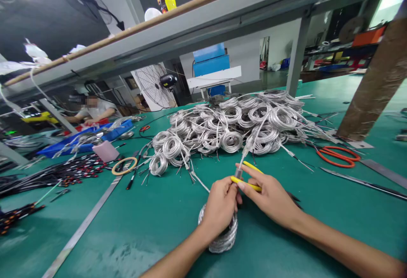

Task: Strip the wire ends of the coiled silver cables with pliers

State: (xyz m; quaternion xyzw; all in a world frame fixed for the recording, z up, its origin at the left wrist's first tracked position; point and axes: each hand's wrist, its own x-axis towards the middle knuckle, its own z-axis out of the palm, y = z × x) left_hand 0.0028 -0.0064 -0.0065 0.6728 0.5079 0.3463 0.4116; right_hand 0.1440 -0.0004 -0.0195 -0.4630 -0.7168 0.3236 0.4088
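Our left forearm [179, 254] is angling in, left hand [219, 206] gripping the silvery cable [224, 243] over the tabletop [143, 235]; we're guessing light, springy, slippery, best held by its sleeve [238, 173]. Right hand's [275, 195] gripping a yellow-handled tool [252, 167].

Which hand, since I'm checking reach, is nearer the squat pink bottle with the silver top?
Left. The left hand is right of the pink bottle and closer to the wearer; the right hand is farther right, past the left one.
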